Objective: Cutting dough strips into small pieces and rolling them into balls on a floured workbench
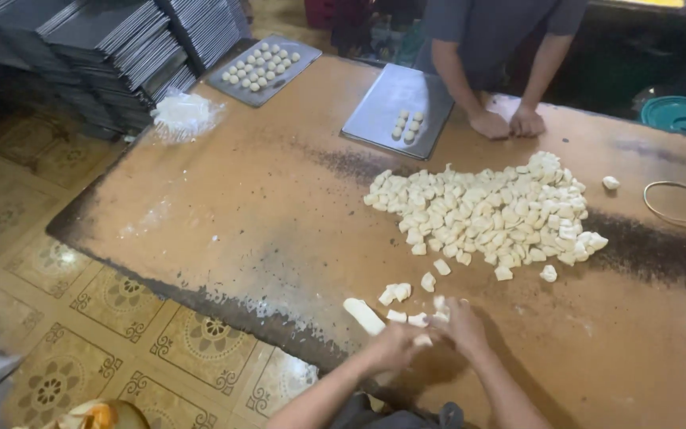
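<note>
Dough pieces: small pale lumps (406,318) lie on the counter just in front of the person's hands, beside a longer strip of dough (364,315).
Left hand: the left hand (391,347) is curled around a bit of dough, fingers closed on it; blur hides the exact grip.
Right hand: the right hand (460,324) is pressed close to the left, its fingertips on a pale piece; whether it pinches or only touches cannot be told.
Cut heap: a large heap of cut chunks (482,213) sits mid-counter, well apart from the hands, with a few strays (549,273) near its edge.
Near tray: a metal tray (383,111) holds only a handful of shaped balls (406,125).
Far tray: a second tray (279,79) carries several rows of balls (260,67).
Progress: judged from this, most of the heap is still unshaped, and the near tray is mostly bare.
Co-worker: another person's hands (506,123) rest on the counter (240,206) beside the near tray.
Surroundings: stacked dark trays (121,48) stand at the counter's far corner; a teal lid (683,116) lies at the right.
</note>
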